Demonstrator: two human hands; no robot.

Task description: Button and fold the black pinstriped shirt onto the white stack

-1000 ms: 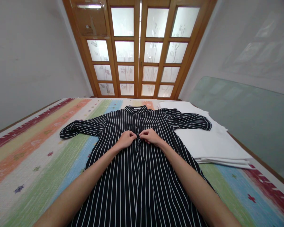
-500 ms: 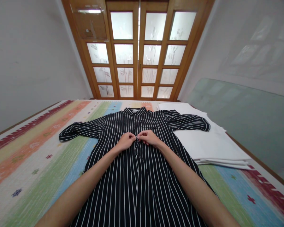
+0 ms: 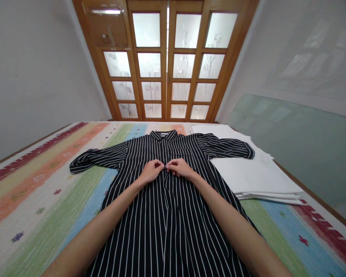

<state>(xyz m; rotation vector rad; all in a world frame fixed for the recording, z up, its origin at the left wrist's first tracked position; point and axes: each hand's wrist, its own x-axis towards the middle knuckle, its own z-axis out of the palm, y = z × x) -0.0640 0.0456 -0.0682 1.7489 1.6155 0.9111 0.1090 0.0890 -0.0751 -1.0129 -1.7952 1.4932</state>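
On the striped cover [image 3: 31, 215], we note the pinstriped shirt [image 3: 168, 219], front up, presumably spread for two-handed reach. Left hand [image 3: 152, 170] pinches its placket [image 3: 165, 188]; right hand [image 3: 181, 168] pinches opposite, likely steadying the fabric. Rightmost, one sleeve [image 3: 230, 148] overlaps stacked white cloths [image 3: 256, 177].

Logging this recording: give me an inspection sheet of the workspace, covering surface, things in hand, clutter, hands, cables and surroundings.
Surface: colourful striped cloth spread under the shirt.
Job's things: black shirt with white stripes, laid out front up, collar at the far end, sleeves out to both sides.
Clutter: white stack on the right, partly under one sleeve; paper or fabric, cannot tell.
Hands: left hand and right hand side by side, fingertips pinching at the shirt's front opening.
Cables: nothing seen.
Surroundings: wooden doors with glass panes ahead, pale walls, greenish panel at right.
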